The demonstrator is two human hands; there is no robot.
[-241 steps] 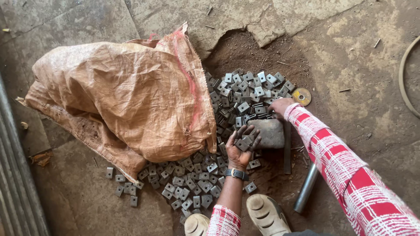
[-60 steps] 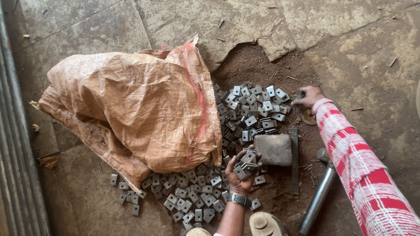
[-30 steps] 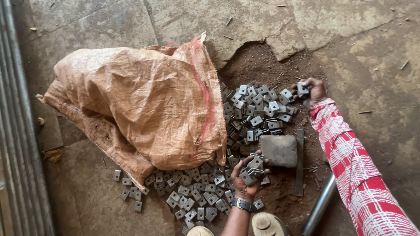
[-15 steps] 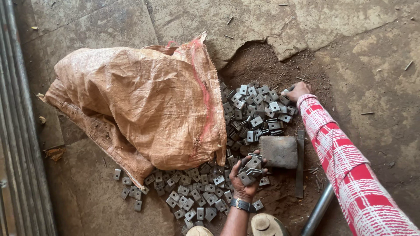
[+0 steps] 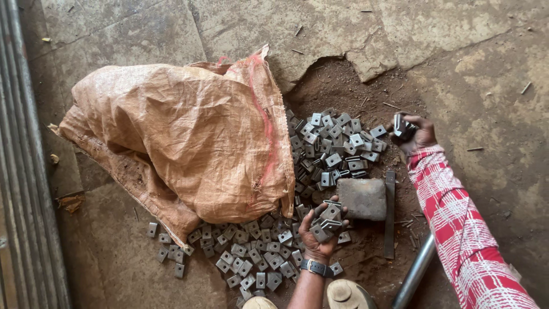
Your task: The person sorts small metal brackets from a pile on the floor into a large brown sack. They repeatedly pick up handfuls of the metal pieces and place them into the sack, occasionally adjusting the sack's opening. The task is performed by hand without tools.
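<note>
While the person is squatting over the work, the scene is reading from left to right as follows: grey metal bars are running along the left edge of the cracked concrete floor; a tan woven sack is lying on its side, its mouth facing right, and small grey square metal plates are spilling from it into a heap over a patch of bare soil, with a second scatter lying below the sack. The left hand, palm up and wearing a wristwatch, is cupping a stack of plates with the fingers half curled, just beside a flat grey stone block. A narrow metal strip is lying upright in view just right of the block, and a steel pipe is slanting off the lower edge. The right hand, on a red-and-white checked sleeve, is closing around a few plates at the heap's right margin. Gathering well here appears to call for keeping the cupped palm level so the stack is not sliding, and for picking loose edge pieces rather than digging into the heap.
</note>
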